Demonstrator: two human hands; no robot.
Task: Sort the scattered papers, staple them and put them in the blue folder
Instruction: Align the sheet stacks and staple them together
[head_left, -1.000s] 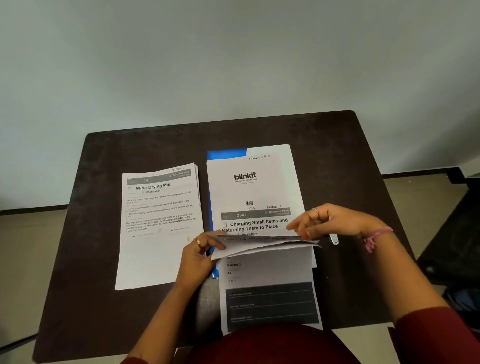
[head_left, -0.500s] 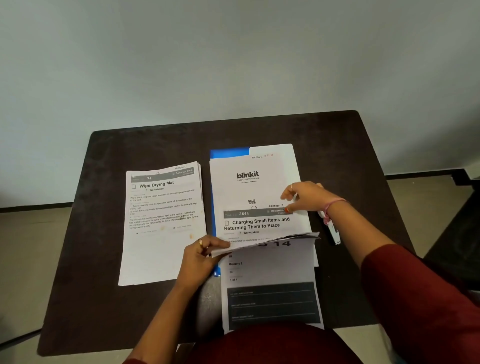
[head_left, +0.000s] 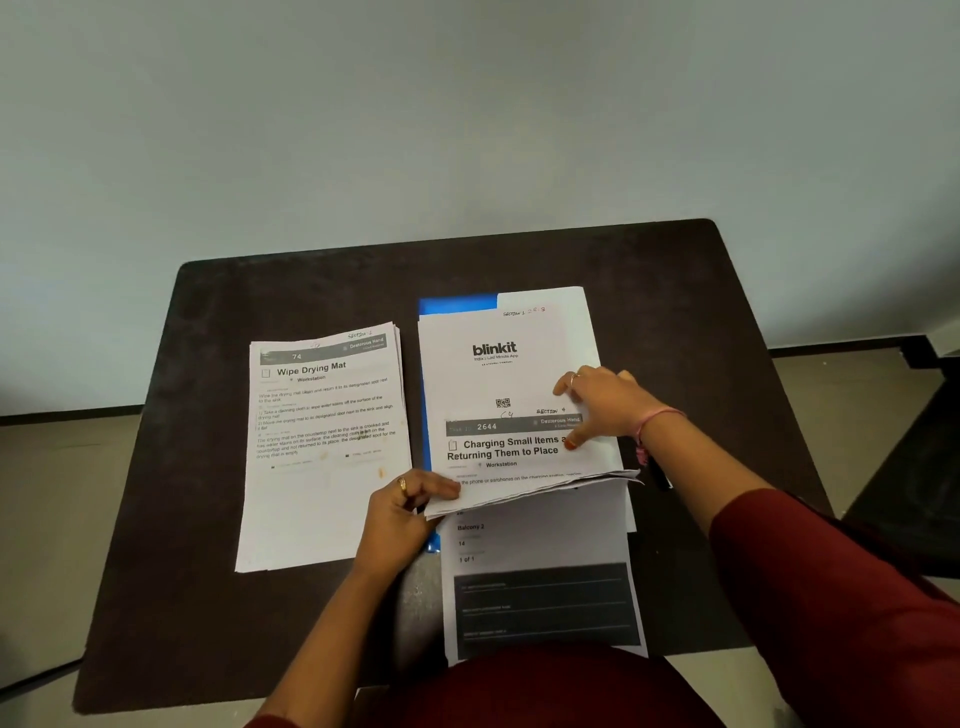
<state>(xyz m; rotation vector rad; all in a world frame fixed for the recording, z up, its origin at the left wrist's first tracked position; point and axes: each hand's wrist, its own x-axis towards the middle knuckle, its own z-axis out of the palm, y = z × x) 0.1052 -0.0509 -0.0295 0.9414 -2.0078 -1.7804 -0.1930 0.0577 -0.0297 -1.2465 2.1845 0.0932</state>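
A stack of printed sheets headed "Wipe Drying Mat" (head_left: 324, 441) lies on the left of the dark table (head_left: 218, 597). To its right, a second pile of sheets (head_left: 498, 374) lies over the blue folder (head_left: 457, 303), whose top edge and left strip show. My left hand (head_left: 402, 512) pinches the lifted near-left edge of the folded-back sheets headed "Charging Small Items". My right hand (head_left: 602, 402) rests with fingers spread on the right side of that top sheet. A sheet with dark bands (head_left: 540, 587) lies underneath, hanging over the near table edge.
The stapler (head_left: 660, 475) lies right of the pile, mostly hidden by my right wrist. A pale wall stands behind the table. A dark piece of furniture (head_left: 914, 493) sits at the right on the floor.
My right hand left the lifted near edge of the sheets and moved up onto the top page. My left hand kept its hold on the edge.
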